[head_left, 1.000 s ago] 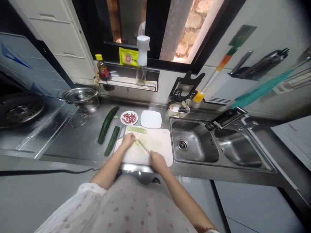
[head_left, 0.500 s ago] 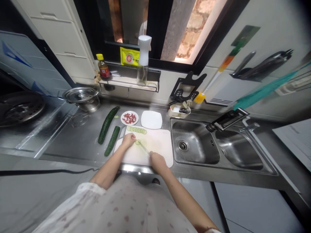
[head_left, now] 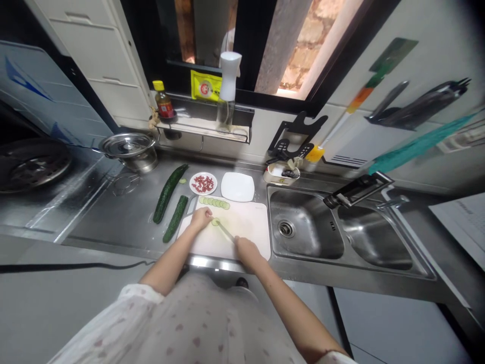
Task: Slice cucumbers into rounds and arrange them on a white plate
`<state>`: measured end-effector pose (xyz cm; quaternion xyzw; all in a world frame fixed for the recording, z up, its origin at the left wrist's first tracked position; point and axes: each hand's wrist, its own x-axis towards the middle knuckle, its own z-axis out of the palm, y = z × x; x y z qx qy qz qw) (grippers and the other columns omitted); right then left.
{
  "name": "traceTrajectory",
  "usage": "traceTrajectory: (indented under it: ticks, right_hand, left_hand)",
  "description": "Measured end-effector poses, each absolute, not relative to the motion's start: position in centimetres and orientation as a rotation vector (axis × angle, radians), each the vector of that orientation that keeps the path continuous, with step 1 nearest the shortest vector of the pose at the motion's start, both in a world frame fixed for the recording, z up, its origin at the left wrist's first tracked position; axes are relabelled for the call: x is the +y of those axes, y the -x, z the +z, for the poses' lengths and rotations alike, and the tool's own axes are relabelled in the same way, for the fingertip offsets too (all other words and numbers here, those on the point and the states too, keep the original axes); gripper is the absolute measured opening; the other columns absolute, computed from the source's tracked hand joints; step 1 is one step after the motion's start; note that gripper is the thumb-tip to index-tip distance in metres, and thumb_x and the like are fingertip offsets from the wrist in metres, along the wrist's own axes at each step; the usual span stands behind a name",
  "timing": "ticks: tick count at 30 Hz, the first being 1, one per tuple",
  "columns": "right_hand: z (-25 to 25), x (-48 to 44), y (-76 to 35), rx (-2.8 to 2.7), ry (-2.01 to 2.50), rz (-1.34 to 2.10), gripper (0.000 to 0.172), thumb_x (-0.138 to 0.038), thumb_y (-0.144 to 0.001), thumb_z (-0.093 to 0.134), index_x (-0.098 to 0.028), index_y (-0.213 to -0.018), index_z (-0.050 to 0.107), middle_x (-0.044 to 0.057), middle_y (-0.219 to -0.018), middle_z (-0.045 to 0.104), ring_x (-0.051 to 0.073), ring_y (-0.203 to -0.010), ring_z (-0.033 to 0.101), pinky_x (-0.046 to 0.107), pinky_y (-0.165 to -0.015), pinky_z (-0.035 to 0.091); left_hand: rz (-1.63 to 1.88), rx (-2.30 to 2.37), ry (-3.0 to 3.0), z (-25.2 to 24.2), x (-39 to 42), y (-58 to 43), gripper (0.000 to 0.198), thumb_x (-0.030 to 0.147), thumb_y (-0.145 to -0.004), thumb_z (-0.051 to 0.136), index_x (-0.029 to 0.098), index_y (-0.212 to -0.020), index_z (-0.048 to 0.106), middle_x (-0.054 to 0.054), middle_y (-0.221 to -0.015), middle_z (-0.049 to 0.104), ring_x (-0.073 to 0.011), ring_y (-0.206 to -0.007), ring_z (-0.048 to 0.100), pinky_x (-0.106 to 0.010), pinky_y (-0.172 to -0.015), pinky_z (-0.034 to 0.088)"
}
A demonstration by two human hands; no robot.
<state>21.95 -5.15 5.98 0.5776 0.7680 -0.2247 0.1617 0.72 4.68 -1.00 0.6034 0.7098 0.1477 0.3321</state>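
My right hand (head_left: 248, 253) is wrapped round the handle of a knife (head_left: 226, 232), its blade slanting up and left over the white cutting board (head_left: 250, 222). The blade's tip meets a cucumber slice (head_left: 215, 222) lying on the board. Just left of that slice, my left hand (head_left: 200, 218) has its fingers curled together; whatever is between them is too small to make out. A row of overlapping cucumber slices (head_left: 214, 202) lies along the board's far edge. To the left rest a cut cucumber (head_left: 175, 219) and a longer whole cucumber (head_left: 169, 194).
Behind the board stand a plate of chopped red pieces (head_left: 203, 183) and a white square plate (head_left: 237, 187). A double sink (head_left: 306, 222) is at the right, with a black faucet (head_left: 358, 189). A lidded steel pot (head_left: 131, 151) stands back left. A shelf (head_left: 204, 129) holds bottles.
The view has shifted slightly. My hands, the knife and the slice stay almost in the same place on the board.
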Motion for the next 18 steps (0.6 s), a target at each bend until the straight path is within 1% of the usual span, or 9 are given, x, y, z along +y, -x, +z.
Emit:
traceTrajectory:
  ticks: [10, 18]
  right_hand:
    - [5.9, -4.5, -21.3, 2.125, -1.666, -0.646, 0.027, -0.007, -0.090, 0.040, -0.015, -0.111, 0.056, 0.013, -0.100, 0.067, 0.019, -0.098, 0.064, 0.027, -0.079, 0.045]
    - [5.7, -4.3, -20.1, 2.158, -1.669, -0.647, 0.029, -0.006, -0.090, 0.038, -0.013, -0.110, 0.058, 0.016, -0.101, 0.068, 0.021, -0.099, 0.065, 0.029, -0.079, 0.048]
  left_hand:
    - [0.369, 1.855, -1.581, -1.4, 4.9, -0.7, 0.015, 0.019, -0.071, 0.069, 0.018, -0.086, 0.067, -0.002, -0.084, 0.069, -0.0154, -0.081, 0.061, -0.022, -0.072, 0.043]
    - [0.369, 1.854, -1.595, -1.1, 4.9, -0.7, 0.016, 0.019, -0.070, 0.069, 0.017, -0.086, 0.067, -0.003, -0.085, 0.069, -0.0153, -0.080, 0.061, -0.023, -0.073, 0.043]
